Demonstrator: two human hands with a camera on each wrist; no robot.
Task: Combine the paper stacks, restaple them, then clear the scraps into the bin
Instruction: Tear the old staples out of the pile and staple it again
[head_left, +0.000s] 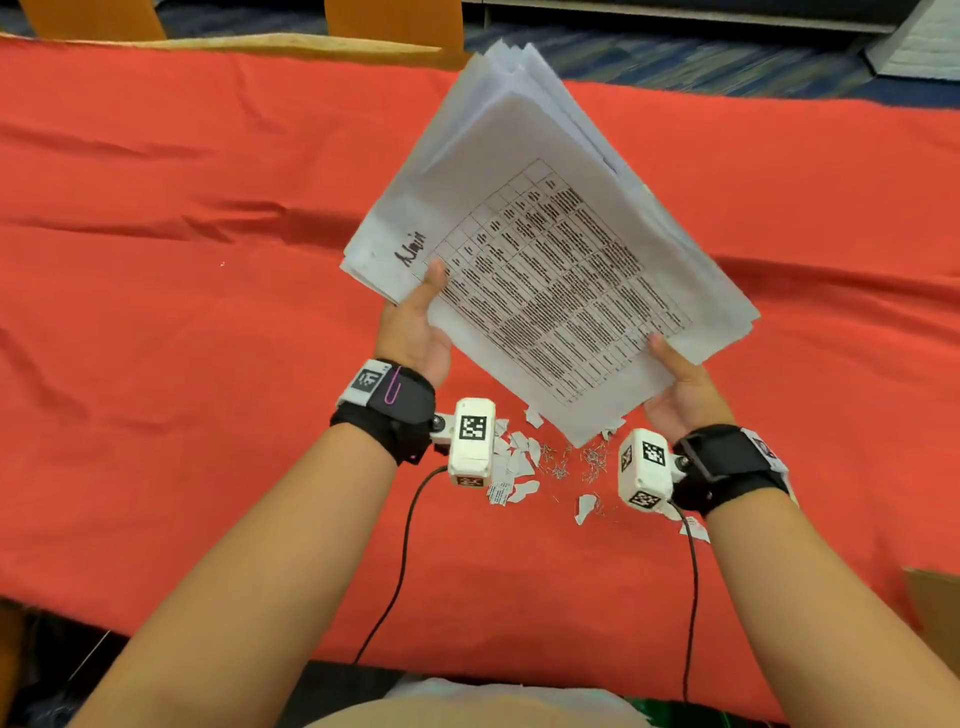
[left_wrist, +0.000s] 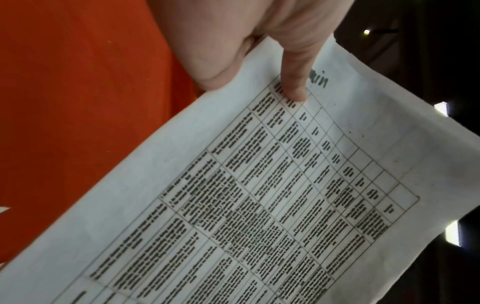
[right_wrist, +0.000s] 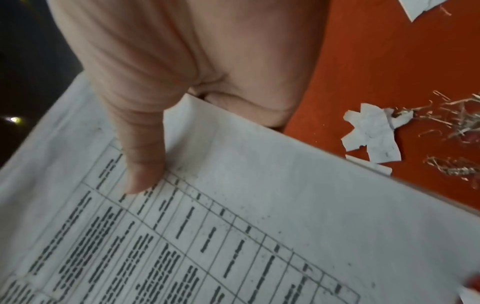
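Observation:
A thick stack of white papers (head_left: 540, 249) is lifted off the red cloth, tilted, its sheets fanned unevenly at the far end. The top sheet carries a printed table and a handwritten word. My left hand (head_left: 415, 322) grips its left edge, thumb on top (left_wrist: 296, 82), fingers hidden beneath. My right hand (head_left: 680, 379) grips the lower right edge, thumb on the page (right_wrist: 140, 164). Below the stack lie torn paper scraps (head_left: 514, 462) and loose staples (head_left: 576, 462), which also show beside the paper scraps (right_wrist: 371, 133) in the right wrist view.
A red cloth (head_left: 182, 322) covers the table. A cardboard corner (head_left: 935, 597) shows at the right edge. Orange chairs (head_left: 389, 21) stand beyond the far side. Cables hang from both wrist cameras. No stapler is in view.

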